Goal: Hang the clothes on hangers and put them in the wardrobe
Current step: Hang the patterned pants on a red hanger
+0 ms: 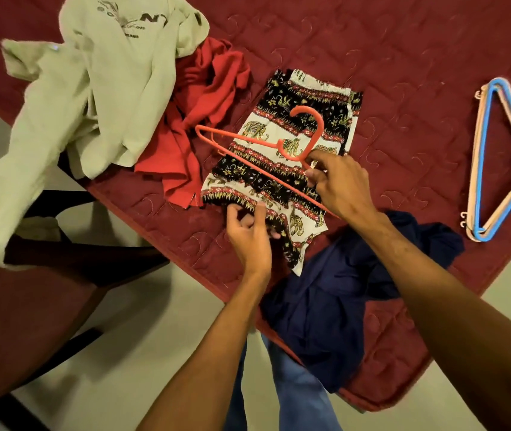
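Left hand (249,233) pinches the near hem of the elephant-print shorts (266,180) flat on the maroon quilt (403,57), right hand (339,181) fingertips pinch the red hanger (319,132) lying across them, just beyond.

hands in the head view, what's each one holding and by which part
The right hand pinches the orange plastic hanger on its arm just below the hook's base. The left hand grips the near hem of the elephant-print patterned shorts.

Warm, rather dim room light is lying evenly over everything, throwing only soft shadows. The wide lens is bowing the edges, and the pale shirt (30,144) is blurring at the left.
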